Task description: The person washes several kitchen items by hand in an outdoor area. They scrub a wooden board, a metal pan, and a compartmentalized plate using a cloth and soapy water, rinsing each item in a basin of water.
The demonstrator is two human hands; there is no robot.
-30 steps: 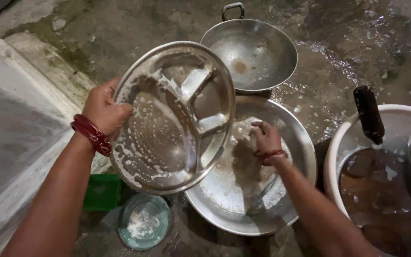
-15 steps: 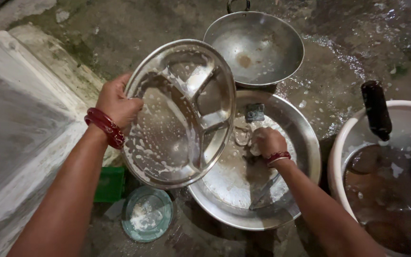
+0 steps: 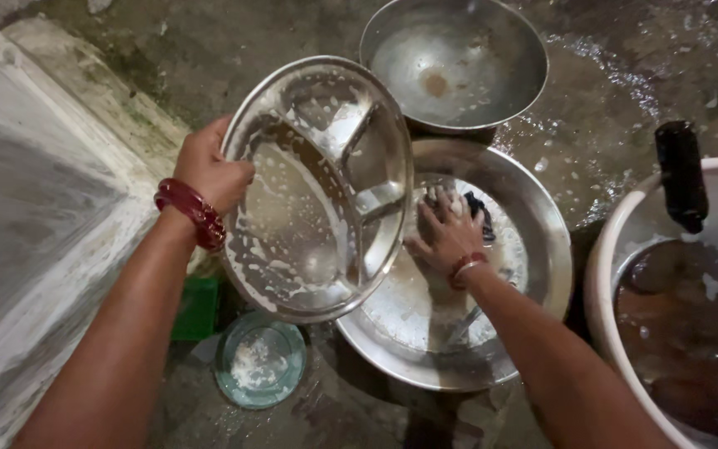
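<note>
My left hand (image 3: 208, 172) grips the left rim of a round steel compartment plate (image 3: 317, 191), held tilted above the ground and streaked with white soap foam. My right hand (image 3: 449, 231) reaches down into a wide steel basin (image 3: 533, 249) on the wet floor. Its fingers press on a dark soapy scrubber (image 3: 477, 212) lying in the basin. Part of the basin is hidden behind the tilted plate.
A deep steel bowl with handles (image 3: 454, 62) stands beyond the basin. At the right sits a white tub (image 3: 625, 224) of murky water with a dark handle (image 3: 681, 173) sticking out. A small green dish (image 3: 261, 359) of white powder and a green block (image 3: 197, 308) lie near a pale raised ledge (image 3: 35, 216).
My right hand has slid forward in the basin onto the scrubber. The plate in my left hand has tilted a little more upright.
</note>
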